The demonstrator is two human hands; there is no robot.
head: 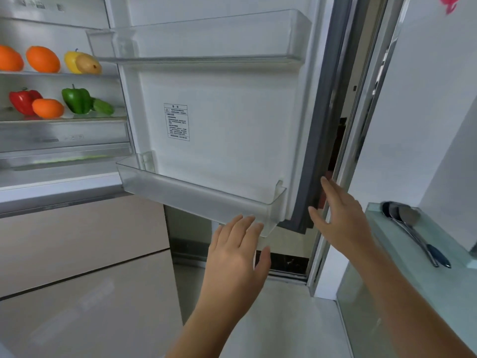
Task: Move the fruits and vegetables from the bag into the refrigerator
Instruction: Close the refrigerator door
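Note:
The refrigerator door (227, 120) stands open in front of me. My left hand (236, 257) is open, its fingertips at the lower door bin (196, 195). My right hand (340, 218) is open, fingers spread against the door's dark outer edge (313, 161). On the upper inner shelf at the left lie two oranges (42, 59), a yellow pepper (71, 60) and a potato (87, 64). The shelf below holds a red pepper (22, 100), an orange fruit (47, 108), a green pepper (77, 99) and a cucumber (103, 106). No bag is in view.
A glass counter (402, 254) stands at the right with two metal ladles (410, 228) on it. Beige drawer fronts (82, 241) sit below the open fridge compartment. An upper door bin (206, 40) holds nothing. A white wall (423, 99) is at the right.

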